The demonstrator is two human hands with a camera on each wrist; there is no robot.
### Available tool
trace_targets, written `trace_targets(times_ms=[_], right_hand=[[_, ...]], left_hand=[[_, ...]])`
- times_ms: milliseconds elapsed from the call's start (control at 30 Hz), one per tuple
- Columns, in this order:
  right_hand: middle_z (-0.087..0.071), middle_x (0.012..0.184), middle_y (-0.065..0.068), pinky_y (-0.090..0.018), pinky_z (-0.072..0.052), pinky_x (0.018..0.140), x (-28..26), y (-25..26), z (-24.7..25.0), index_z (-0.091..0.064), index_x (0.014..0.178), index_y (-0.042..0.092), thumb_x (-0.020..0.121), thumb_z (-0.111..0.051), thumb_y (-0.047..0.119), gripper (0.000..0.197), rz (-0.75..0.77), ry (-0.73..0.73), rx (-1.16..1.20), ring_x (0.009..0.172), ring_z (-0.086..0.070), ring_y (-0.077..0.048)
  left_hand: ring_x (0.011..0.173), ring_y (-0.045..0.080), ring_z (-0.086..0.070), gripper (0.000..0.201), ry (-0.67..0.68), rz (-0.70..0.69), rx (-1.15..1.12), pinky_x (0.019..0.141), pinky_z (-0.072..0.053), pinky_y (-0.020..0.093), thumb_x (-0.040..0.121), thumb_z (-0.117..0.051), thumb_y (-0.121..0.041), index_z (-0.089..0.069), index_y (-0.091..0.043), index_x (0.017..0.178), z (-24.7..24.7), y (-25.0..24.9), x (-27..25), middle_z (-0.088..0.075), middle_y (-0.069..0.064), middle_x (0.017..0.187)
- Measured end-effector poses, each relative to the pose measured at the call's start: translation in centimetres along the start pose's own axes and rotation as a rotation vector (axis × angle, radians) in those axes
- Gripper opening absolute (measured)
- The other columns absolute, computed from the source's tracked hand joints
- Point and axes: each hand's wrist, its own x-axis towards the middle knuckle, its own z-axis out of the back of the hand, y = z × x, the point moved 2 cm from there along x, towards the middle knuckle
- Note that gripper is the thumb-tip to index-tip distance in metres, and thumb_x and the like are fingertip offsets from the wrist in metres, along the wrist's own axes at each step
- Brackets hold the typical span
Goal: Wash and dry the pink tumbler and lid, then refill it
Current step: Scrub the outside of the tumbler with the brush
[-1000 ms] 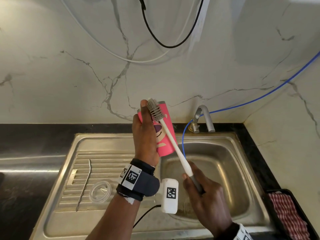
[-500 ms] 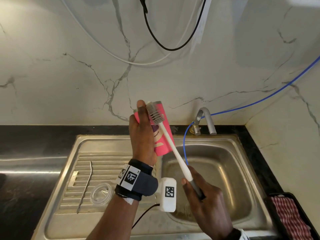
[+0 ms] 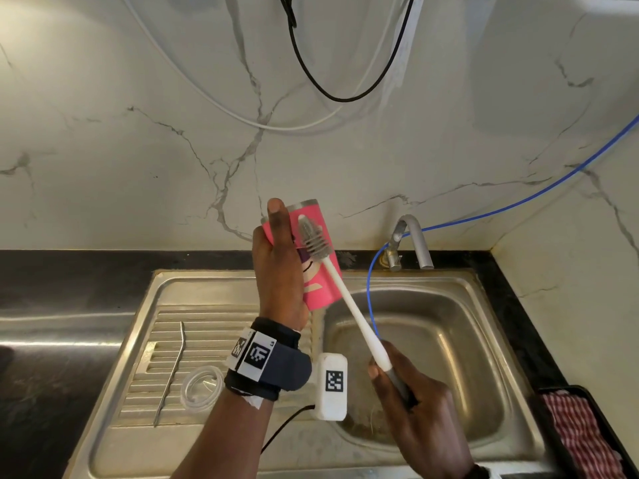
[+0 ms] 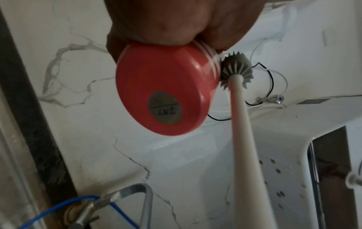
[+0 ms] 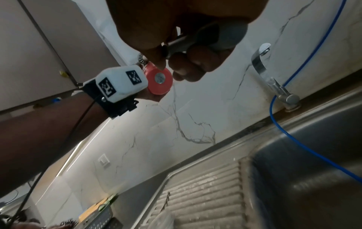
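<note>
Both our hands grip: left hand (image 3: 280, 267) wraps the near-upright pink tumbler (image 3: 318, 271), mouth up; right hand (image 3: 420, 423) clasps the brush (image 3: 345, 295) slanting across it.

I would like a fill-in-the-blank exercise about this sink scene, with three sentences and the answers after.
1. The left hand grips the ____ tumbler above the sink.
2. The right hand holds a bottle brush whose bristles touch the tumbler's ____ wall.
3. The metal straw and the clear lid lie on the sink's ____.

Missing words: pink; outer; drainboard
</note>
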Motion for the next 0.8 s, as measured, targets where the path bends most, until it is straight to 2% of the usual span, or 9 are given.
trace_targets(times_ms=[133, 167, 300, 433, 500, 533, 600, 700, 800], right_hand=[[-0.058, 0.06, 0.001, -0.03, -0.047, 0.049, 1.9, -0.1, -0.3, -0.055, 0.14, 0.048, 0.1, -0.056, 0.05, 0.04, 0.003, -0.04, -0.039, 0.049, -0.055, -0.014], [-0.056, 0.059, 0.002, -0.029, -0.047, 0.049, 1.7, -0.1, -0.3, -0.056, 0.14, 0.045, 0.1, -0.057, 0.05, 0.04, 0.0, -0.043, -0.043, 0.048, -0.053, -0.014], [-0.046, 0.056, 0.011, -0.013, -0.037, 0.05, -0.2, -0.4, 0.3, -0.062, 0.135, 0.047, 0.094, -0.066, 0.043, 0.041, -0.059, -0.011, 0.002, 0.044, -0.042, -0.005], [-0.043, 0.055, 0.008, -0.019, -0.037, 0.048, 1.3, -0.3, 0.4, -0.067, 0.134, 0.04, 0.095, -0.064, 0.048, 0.039, -0.072, -0.04, 0.003, 0.046, -0.04, -0.004], [-0.04, 0.054, 0.008, -0.017, -0.034, 0.047, 1.6, -0.1, 0.4, -0.068, 0.134, 0.033, 0.096, -0.065, 0.043, 0.039, -0.067, -0.074, -0.003, 0.045, -0.037, -0.005], [-0.041, 0.054, 0.008, -0.016, -0.034, 0.047, 1.3, -0.2, 0.4, -0.068, 0.133, 0.035, 0.097, -0.065, 0.043, 0.037, -0.074, -0.062, 0.006, 0.045, -0.037, -0.005], [-0.045, 0.053, 0.008, -0.015, -0.036, 0.049, 0.1, -0.4, 0.4, -0.069, 0.13, 0.041, 0.097, -0.069, 0.042, 0.033, -0.101, -0.013, 0.016, 0.045, -0.039, -0.003], [-0.047, 0.052, 0.01, -0.013, -0.035, 0.049, -0.8, -0.4, 0.7, -0.071, 0.129, 0.037, 0.091, -0.071, 0.037, 0.038, -0.136, 0.015, 0.03, 0.043, -0.04, -0.004], [-0.047, 0.055, 0.005, -0.019, -0.036, 0.047, 0.7, 0.1, 0.6, -0.069, 0.129, 0.041, 0.097, -0.069, 0.04, 0.031, -0.102, -0.019, 0.029, 0.045, -0.04, -0.004]], left_hand=[[0.1, 0.03, -0.078, 0.08, 0.066, 0.042, 0.012, 0.094, -0.063, 0.059, 0.079, -0.053, -0.09, -0.063, -0.025, 0.125, -1.0, 0.4, -1.2, -0.075, 0.009, 0.114], [0.101, 0.031, -0.078, 0.079, 0.061, 0.043, 0.014, 0.095, -0.062, 0.059, 0.079, -0.052, -0.09, -0.063, -0.026, 0.124, -1.0, 0.3, -1.0, -0.075, 0.01, 0.114], [0.104, 0.034, -0.076, 0.067, 0.013, 0.046, -0.019, 0.098, -0.059, 0.064, 0.084, -0.051, -0.088, -0.061, -0.03, 0.115, -0.2, -0.4, 0.1, -0.074, 0.013, 0.115], [0.104, 0.034, -0.074, 0.079, 0.077, 0.064, -0.003, 0.1, -0.059, 0.063, 0.084, -0.051, -0.09, -0.065, -0.024, 0.124, -0.7, -0.1, -1.1, -0.072, 0.014, 0.116], [0.108, 0.041, -0.074, 0.083, 0.106, 0.064, -0.019, 0.098, -0.059, 0.065, 0.083, -0.053, -0.09, -0.066, -0.02, 0.127, -1.0, 0.2, -1.5, -0.072, 0.019, 0.121], [0.109, 0.044, -0.073, 0.084, 0.098, 0.069, -0.024, 0.097, -0.059, 0.066, 0.081, -0.054, -0.091, -0.066, -0.021, 0.127, -0.9, 0.2, -1.4, -0.072, 0.021, 0.121], [0.108, 0.04, -0.075, 0.08, 0.049, 0.075, -0.032, 0.097, -0.058, 0.067, 0.081, -0.053, -0.093, -0.066, -0.026, 0.124, -0.4, -0.1, -0.6, -0.073, 0.017, 0.119], [0.103, 0.033, -0.077, 0.074, 0.023, 0.073, -0.044, 0.095, -0.06, 0.064, 0.079, -0.05, -0.092, -0.063, -0.033, 0.12, 0.1, -0.5, -0.1, -0.073, 0.013, 0.117], [0.097, 0.028, -0.076, 0.082, 0.073, 0.075, -0.013, 0.092, -0.062, 0.055, 0.082, -0.052, -0.089, -0.064, -0.021, 0.125, -0.6, -0.1, -1.1, -0.072, 0.016, 0.115]])
